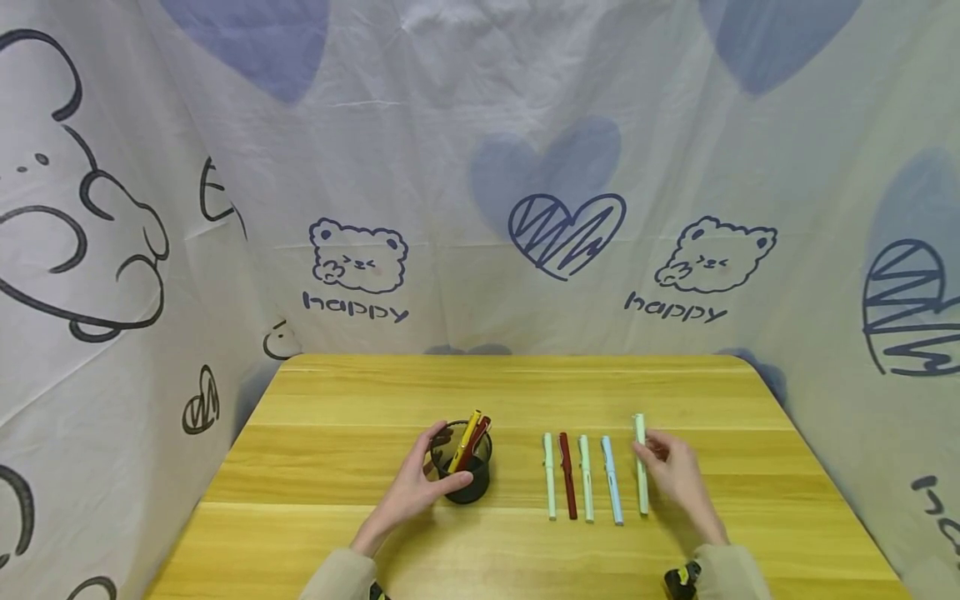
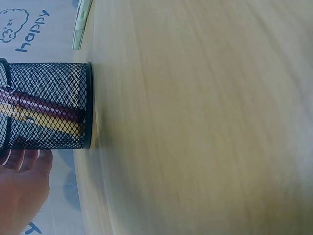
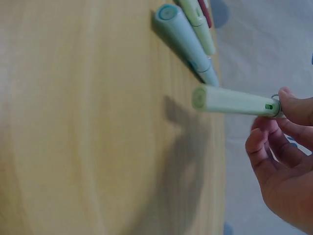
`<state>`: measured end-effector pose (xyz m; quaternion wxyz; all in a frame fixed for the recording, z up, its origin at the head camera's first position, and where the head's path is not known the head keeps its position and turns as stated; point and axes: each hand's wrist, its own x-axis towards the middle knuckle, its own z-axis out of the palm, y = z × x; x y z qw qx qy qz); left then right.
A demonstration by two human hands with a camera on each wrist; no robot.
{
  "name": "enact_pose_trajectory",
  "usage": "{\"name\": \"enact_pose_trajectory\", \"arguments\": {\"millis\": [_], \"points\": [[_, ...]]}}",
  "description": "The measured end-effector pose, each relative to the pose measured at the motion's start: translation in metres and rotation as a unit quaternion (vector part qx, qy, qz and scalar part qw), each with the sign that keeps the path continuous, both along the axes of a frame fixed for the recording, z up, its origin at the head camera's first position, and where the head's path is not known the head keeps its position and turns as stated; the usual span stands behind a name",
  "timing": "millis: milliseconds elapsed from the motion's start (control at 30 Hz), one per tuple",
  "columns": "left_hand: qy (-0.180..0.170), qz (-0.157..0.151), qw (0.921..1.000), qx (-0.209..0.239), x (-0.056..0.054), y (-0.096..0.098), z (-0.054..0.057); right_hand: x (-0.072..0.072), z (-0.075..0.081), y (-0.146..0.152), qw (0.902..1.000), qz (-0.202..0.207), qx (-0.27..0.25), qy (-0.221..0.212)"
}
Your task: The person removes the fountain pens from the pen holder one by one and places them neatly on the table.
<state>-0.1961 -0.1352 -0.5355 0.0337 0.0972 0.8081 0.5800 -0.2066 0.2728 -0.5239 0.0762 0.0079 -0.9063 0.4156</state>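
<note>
A black mesh pen cup [image 1: 467, 487] stands on the table, a yellow pen [image 1: 465, 442] and a dark red pen [image 1: 480, 435] leaning inside it. My left hand [image 1: 420, 477] holds the cup from its left, thumb along the near side and fingers round the far side. Off to the right, my right hand [image 1: 675, 472] pinches a light green pen [image 1: 642, 483] between thumb and fingers near its clip end. In the right wrist view this pen [image 3: 239, 101] is lifted off the wood, its blunt end toward the camera.
Between the hands lie several pens in a row: a light green pen [image 1: 550, 479], a dark red pen [image 1: 568, 479], another light green pen [image 1: 587, 481] and a light blue pen [image 1: 612, 483]. A printed white cloth [image 1: 442, 283] hangs behind and beside the wooden table [image 1: 337, 450].
</note>
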Motion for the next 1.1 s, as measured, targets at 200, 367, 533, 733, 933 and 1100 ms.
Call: {"name": "enact_pose_trajectory", "arguments": {"millis": [200,367,533,733,933,1100], "points": [[0.0,-0.002,1.0,0.003,0.0,0.0,0.0,-0.002,-0.007,0.001,0.9994,-0.006,-0.002,-0.034],[-0.001,-0.002,1.0,0.003,0.0,0.0,0.0,-0.004,-0.012,0.001,0.9988,-0.014,-0.009,-0.047],[0.0,0.0,1.0,0.003,0.0,0.0,0.0,-0.006,-0.017,0.0,0.9981,-0.018,-0.009,-0.059],[0.001,-0.001,1.0,0.004,0.0,0.0,-0.001,-0.008,-0.022,-0.001,0.9982,-0.016,-0.004,-0.058],[0.0,-0.002,1.0,-0.001,0.0,0.0,-0.001,-0.01,-0.024,-0.003,0.9981,-0.011,0.002,-0.06],[-0.001,-0.004,1.0,-0.005,-0.001,-0.001,-0.001,-0.011,-0.026,-0.004,0.9978,-0.009,0.005,-0.065]]}}
